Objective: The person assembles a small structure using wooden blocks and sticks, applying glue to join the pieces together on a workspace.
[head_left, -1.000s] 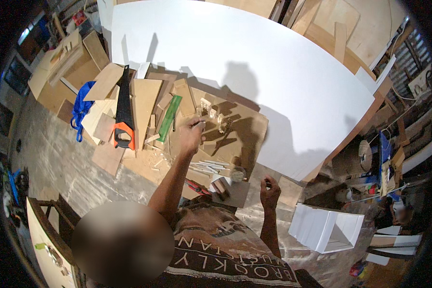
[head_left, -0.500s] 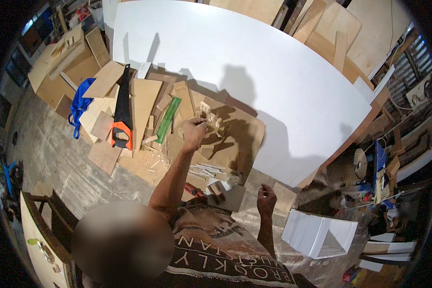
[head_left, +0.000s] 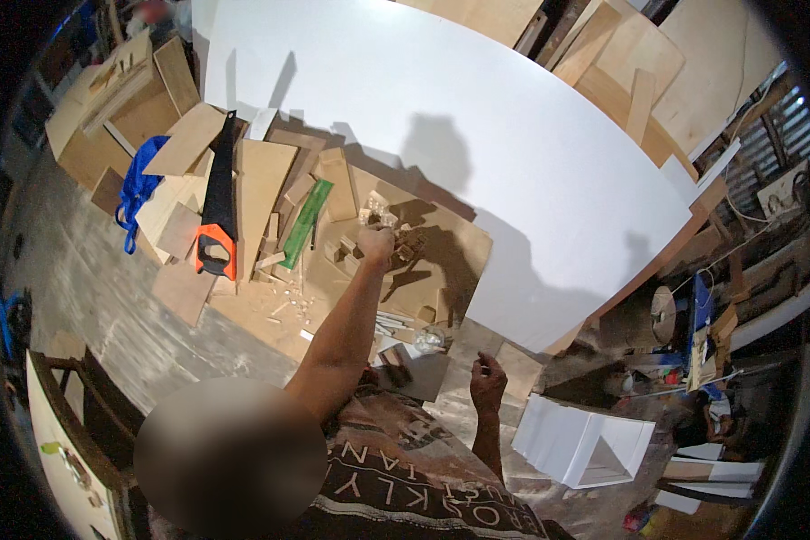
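Green strip (head_left: 306,225) as reference. Left hand (head_left: 377,242) is right of it, fingers curled in, right at the pale bits (head_left: 387,217). Bits sit right of the strip too; wood blocks (head_left: 339,253) lie between strip and hand. Right hand (head_left: 489,376) hangs well off the strip, right and nearer the body, fingers half curled. Too blurry to call whether either grips anything. Saw (head_left: 220,193) left of strip, white panel (head_left: 405,99) beyond it.
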Tool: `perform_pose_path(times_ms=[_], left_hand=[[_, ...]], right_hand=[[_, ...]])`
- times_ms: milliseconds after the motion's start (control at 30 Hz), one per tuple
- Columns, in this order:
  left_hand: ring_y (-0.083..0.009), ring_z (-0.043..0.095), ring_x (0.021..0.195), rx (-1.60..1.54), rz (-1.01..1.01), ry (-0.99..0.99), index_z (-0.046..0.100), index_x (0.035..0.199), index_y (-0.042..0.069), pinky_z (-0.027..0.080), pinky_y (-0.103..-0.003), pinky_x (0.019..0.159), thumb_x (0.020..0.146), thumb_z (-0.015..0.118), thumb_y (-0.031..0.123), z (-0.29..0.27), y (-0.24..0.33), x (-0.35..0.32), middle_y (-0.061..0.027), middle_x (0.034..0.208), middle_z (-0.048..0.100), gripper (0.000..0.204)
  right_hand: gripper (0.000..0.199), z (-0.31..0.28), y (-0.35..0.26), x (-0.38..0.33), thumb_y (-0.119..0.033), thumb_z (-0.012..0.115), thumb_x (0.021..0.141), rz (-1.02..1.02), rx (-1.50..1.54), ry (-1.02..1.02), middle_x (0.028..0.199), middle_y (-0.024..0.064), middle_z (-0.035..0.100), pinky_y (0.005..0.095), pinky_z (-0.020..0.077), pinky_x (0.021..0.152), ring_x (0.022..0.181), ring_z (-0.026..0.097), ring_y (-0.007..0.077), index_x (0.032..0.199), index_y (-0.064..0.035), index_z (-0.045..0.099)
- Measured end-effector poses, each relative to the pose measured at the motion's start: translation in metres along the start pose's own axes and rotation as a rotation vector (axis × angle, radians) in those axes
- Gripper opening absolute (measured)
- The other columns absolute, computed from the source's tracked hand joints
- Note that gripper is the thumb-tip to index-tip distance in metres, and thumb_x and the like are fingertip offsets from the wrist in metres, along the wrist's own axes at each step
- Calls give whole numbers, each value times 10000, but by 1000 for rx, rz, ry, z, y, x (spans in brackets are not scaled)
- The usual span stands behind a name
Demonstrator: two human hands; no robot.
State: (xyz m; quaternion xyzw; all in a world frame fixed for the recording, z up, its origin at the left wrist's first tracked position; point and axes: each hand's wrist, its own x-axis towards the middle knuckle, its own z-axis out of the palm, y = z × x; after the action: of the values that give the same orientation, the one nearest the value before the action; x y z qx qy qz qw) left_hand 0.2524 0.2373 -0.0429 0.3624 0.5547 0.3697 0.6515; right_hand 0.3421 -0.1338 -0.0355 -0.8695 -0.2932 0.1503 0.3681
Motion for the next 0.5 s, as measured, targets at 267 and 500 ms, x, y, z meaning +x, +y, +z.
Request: perform_pose_path(times_ms=[267,500], left_hand=[[-268,660,970,-16,-32,320,646,1110,-38,505,-358,844,785,714,160,-47,-108,124,-154,1048,694,386],[-176,579,608,-191,-164,318,658,940,19,460,-350,527,809,746,270,-19,-118,116,-85,858,652,297]], right_hand=[[265,20,-22,17,-130,621,891,-82,39,-98,969,151,703,345,540,707,802,682,229,1120,-9,676],[251,16,-36,26,-120,644,885,-87,44,-134,998,145,699,330,543,675,823,687,213,1118,-29,669]])
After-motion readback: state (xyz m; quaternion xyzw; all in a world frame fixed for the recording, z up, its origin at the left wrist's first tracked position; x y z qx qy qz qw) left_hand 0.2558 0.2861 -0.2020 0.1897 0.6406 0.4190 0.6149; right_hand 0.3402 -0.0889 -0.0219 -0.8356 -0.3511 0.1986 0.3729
